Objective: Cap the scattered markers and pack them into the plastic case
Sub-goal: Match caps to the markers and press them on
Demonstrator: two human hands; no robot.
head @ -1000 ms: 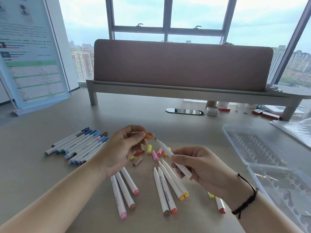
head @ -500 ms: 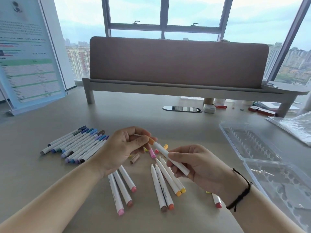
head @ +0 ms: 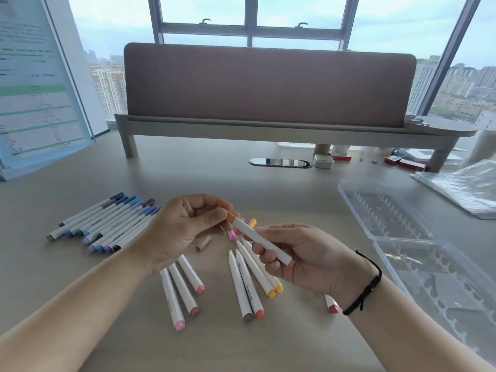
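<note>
My right hand [head: 303, 257] grips a white marker [head: 261, 241] by its barrel, tilted up to the left. My left hand [head: 185, 228] pinches the orange cap [head: 231, 216], which sits on that marker's tip. Below my hands lie two groups of white markers, uncapped at their far ends: three markers [head: 182, 289] with pink and brown ends, and several markers [head: 251, 277] with orange, yellow and brown ends. Loose caps [head: 204, 242] lie between my hands. A row of capped blue and purple markers [head: 107, 224] lies at the left. The clear plastic case [head: 397, 226] lies open at the right.
A red-ended marker [head: 331, 304] shows partly under my right wrist. A desk shelf with a brown divider panel [head: 268, 84] stands behind. A clear plastic bag [head: 464, 186] lies at the far right, a poster stand [head: 35, 84] at the left, small boxes [head: 323, 161] under the shelf.
The orange cap in my left hand has met the marker's tip and now sits on it. Both hands have drawn closer together.
</note>
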